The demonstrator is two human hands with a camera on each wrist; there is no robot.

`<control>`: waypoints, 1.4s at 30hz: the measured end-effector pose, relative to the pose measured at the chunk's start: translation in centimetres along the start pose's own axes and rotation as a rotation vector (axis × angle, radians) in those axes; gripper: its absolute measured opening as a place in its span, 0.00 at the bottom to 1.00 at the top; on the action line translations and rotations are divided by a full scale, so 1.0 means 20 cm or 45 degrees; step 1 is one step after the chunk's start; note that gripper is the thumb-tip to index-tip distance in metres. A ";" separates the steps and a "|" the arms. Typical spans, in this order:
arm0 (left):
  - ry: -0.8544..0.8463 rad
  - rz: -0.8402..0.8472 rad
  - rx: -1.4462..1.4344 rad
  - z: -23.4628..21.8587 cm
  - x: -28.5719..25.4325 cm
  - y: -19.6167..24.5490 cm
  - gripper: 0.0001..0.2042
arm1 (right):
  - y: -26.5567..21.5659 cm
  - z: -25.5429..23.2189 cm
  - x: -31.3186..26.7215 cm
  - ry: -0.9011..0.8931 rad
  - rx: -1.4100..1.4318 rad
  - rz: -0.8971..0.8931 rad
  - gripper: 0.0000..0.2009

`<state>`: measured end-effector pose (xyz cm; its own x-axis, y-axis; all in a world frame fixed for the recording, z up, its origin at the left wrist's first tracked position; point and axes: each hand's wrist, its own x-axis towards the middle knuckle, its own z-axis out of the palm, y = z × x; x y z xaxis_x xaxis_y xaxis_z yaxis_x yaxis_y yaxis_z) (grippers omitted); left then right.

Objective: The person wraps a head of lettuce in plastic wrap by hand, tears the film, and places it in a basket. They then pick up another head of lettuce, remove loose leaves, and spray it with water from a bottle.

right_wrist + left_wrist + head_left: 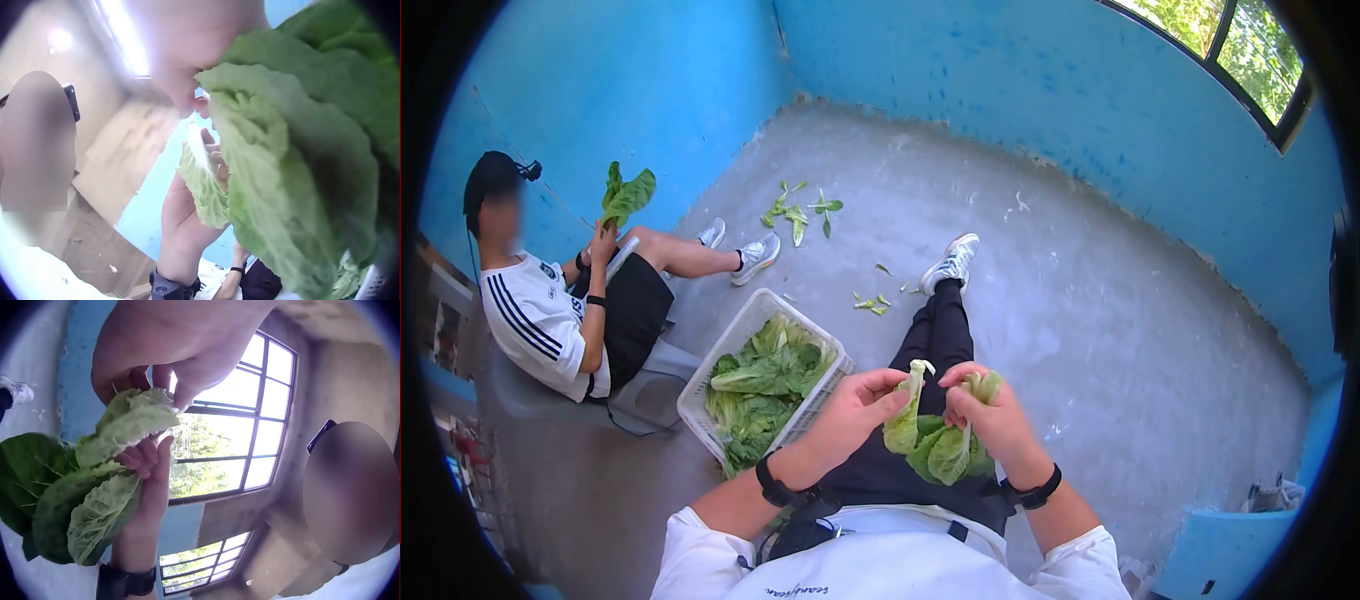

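Observation:
Over my lap, my left hand (852, 408) pinches a single pale lettuce leaf (903, 422) by its white stem end, which points up. Just beside it, my right hand (998, 418) grips a small head of lettuce (948, 455), its leaves hanging below the fingers. The two hands are close together. In the left wrist view the light leaf (128, 431) hangs under my thumb and fingers, with the darker lettuce leaves (103, 515) below. Broad green leaves (281, 144) fill the right side of the right wrist view and hide part of my right hand's fingers.
A white plastic basket (687, 402) full of lettuce (775, 365) stands to my left. Beyond it sits another person (540, 310) holding a leafy green lettuce (628, 197). Torn leaves (795, 215) and smaller scraps (873, 303) lie on the grey floor. My outstretched legs (935, 335) extend forward.

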<state>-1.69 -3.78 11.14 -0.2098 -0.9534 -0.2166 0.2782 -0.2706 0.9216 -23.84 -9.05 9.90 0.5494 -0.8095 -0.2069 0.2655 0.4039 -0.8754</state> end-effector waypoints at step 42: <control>-0.085 -0.119 -0.193 -0.10 -0.12 0.09 0.12 | 0.04 -0.16 -0.11 -0.269 0.315 -0.274 0.16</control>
<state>1.15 -2.22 12.69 -0.3015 -0.9137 -0.2724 0.3915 -0.3792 0.8384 -27.26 -8.36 8.31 0.6044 -0.7919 0.0871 0.5613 0.3456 -0.7520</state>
